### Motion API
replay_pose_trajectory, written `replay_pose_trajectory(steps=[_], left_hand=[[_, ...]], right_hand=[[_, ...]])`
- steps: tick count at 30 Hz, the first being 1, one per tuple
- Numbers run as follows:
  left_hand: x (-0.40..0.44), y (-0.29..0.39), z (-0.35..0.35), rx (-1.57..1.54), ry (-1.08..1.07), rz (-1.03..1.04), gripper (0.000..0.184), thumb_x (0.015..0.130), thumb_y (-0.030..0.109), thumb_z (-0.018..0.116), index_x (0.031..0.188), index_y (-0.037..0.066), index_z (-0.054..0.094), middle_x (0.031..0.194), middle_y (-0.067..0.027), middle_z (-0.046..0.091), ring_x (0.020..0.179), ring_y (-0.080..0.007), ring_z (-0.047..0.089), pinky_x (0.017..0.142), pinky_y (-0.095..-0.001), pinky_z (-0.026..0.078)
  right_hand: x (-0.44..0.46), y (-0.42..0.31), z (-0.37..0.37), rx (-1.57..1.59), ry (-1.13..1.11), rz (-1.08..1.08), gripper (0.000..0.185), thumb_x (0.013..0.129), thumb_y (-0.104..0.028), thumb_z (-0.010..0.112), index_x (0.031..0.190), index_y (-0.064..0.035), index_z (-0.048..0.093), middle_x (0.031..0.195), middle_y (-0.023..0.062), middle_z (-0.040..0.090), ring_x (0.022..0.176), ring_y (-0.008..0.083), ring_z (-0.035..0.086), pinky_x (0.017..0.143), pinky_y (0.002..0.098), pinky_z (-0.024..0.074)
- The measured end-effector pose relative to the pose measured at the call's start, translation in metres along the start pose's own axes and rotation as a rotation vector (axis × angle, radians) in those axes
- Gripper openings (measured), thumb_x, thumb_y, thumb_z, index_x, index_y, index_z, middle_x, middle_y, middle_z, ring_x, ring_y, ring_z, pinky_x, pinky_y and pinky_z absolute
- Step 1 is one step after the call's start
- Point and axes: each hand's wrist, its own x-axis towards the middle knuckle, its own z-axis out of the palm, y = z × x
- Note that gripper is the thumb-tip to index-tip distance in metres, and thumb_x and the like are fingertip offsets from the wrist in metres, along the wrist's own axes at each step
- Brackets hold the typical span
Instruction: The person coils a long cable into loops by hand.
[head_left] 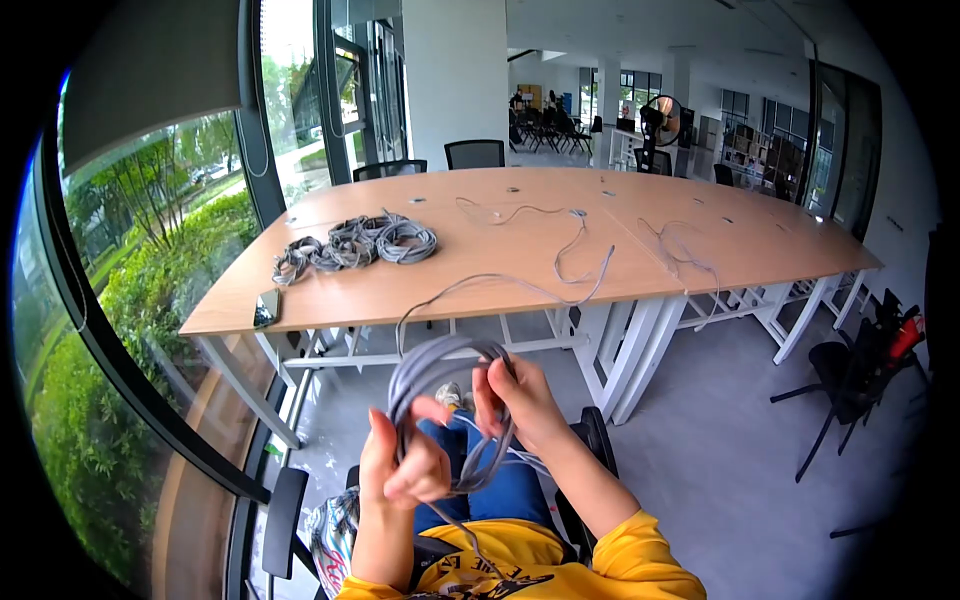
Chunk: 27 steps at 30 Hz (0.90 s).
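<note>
Soft daylight enters through tall windows [170, 215] on the left, washed nearly white in places near the top. The tabletop [500, 245] is fairly evenly lit, while the floor [720, 420] looks cooler and duller. The lens bends straight lines strongly (a fisheye effect), and black fills the corners. Slight blur softens the left hand [410, 468]; distant details are small and indistinct.

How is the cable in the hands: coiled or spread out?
Partly coiled: grey loops form a ring in the left hand and right hand, while a loose length runs onto the table.
</note>
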Motion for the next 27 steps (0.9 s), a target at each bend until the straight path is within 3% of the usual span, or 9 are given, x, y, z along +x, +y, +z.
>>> replay_pose_trajectory(steps=[1,6,9,13,16,18,22,24,27], left_hand=[[0.002,0.001,0.000,-0.004,0.006,0.003,0.058,0.085,0.046,0.019,0.119,-0.002,0.025,0.038,0.0038,0.031,0.025,-0.0035,0.019,0.025,-0.0176,0.015],[0.008,0.001,0.010,-0.005,0.058,0.138,0.060,0.086,0.043,0.017,0.127,0.010,-0.011,0.038,0.0017,0.030,0.025,-0.0040,0.019,0.024,-0.0176,0.016],[0.007,0.013,0.020,0.078,0.066,0.247,0.057,0.087,0.042,0.016,0.128,0.013,-0.011,0.038,0.0015,0.029,0.025,-0.0044,0.019,0.024,-0.0169,0.016],[0.010,0.011,0.021,0.175,0.171,0.338,0.054,0.088,0.039,0.016,0.128,0.014,-0.010,0.037,0.0013,0.029,0.024,-0.0043,0.020,0.024,-0.0166,0.015],[0.011,0.018,0.025,0.238,0.210,0.364,0.057,0.086,0.044,0.016,0.129,0.015,-0.007,0.036,0.0038,0.026,0.025,-0.0036,0.018,0.024,-0.0174,0.014],[0.008,0.026,0.026,0.287,0.186,0.393,0.055,0.087,0.042,0.017,0.129,0.015,-0.006,0.036,0.0030,0.027,0.024,-0.0037,0.019,0.024,-0.0168,0.014],[0.002,0.041,0.031,0.280,0.156,0.477,0.053,0.088,0.039,0.017,0.129,0.014,-0.005,0.038,0.0018,0.031,0.024,-0.0036,0.022,0.023,-0.0171,0.015],[0.000,0.050,0.033,0.291,0.133,0.557,0.052,0.088,0.038,0.017,0.129,0.013,-0.005,0.038,0.0011,0.032,0.024,-0.0035,0.023,0.023,-0.0167,0.016],[-0.005,0.058,0.037,0.273,0.086,0.574,0.050,0.089,0.035,0.021,0.129,0.017,-0.003,0.040,-0.0024,0.033,0.025,-0.0059,0.026,0.024,-0.0167,0.020]], right_hand=[[0.002,0.001,-0.003,-0.019,-0.040,-0.020,0.028,0.082,-0.031,0.047,0.076,-0.0033,0.043,0.050,0.0046,0.047,0.041,0.0104,0.046,0.040,0.0203,0.0360],[0.007,-0.002,0.002,-0.096,-0.015,-0.122,0.026,0.084,-0.027,0.045,0.084,-0.0016,0.044,0.063,0.0072,0.052,0.055,0.0113,0.052,0.052,0.0220,0.0432],[-0.003,0.006,-0.006,-0.206,-0.119,0.035,0.031,0.086,-0.029,0.037,0.097,-0.0009,0.045,0.073,0.0072,0.055,0.064,0.0142,0.055,0.062,0.0263,0.0454],[-0.011,0.017,-0.009,-0.162,-0.192,0.178,0.036,0.087,-0.032,0.032,0.095,0.0003,0.046,0.072,0.0060,0.054,0.063,0.0128,0.055,0.070,0.0255,0.0438],[-0.012,0.028,-0.018,-0.088,-0.403,0.254,0.032,0.088,-0.030,0.031,0.089,-0.0022,0.047,0.062,0.0012,0.048,0.054,0.0074,0.049,0.059,0.0204,0.0420],[-0.013,0.024,-0.020,-0.157,-0.353,0.307,0.032,0.088,-0.029,0.031,0.086,-0.0022,0.048,0.057,-0.0005,0.042,0.050,0.0062,0.045,0.055,0.0197,0.0411],[-0.013,0.016,-0.032,-0.396,-0.309,0.245,0.028,0.087,-0.025,0.037,0.082,-0.0005,0.051,0.058,0.0001,0.044,0.054,0.0063,0.043,0.053,0.0202,0.0393],[-0.015,0.012,-0.035,-0.704,-0.288,0.068,0.020,0.086,-0.018,0.041,0.085,-0.0008,0.051,0.072,0.0011,0.051,0.062,0.0055,0.045,0.057,0.0182,0.0386],[-0.015,-0.008,-0.025,-0.748,-0.137,-0.106,0.013,0.082,-0.012,0.047,0.083,-0.0001,0.051,0.073,0.0041,0.055,0.064,0.0077,0.049,0.058,0.0202,0.0398]])
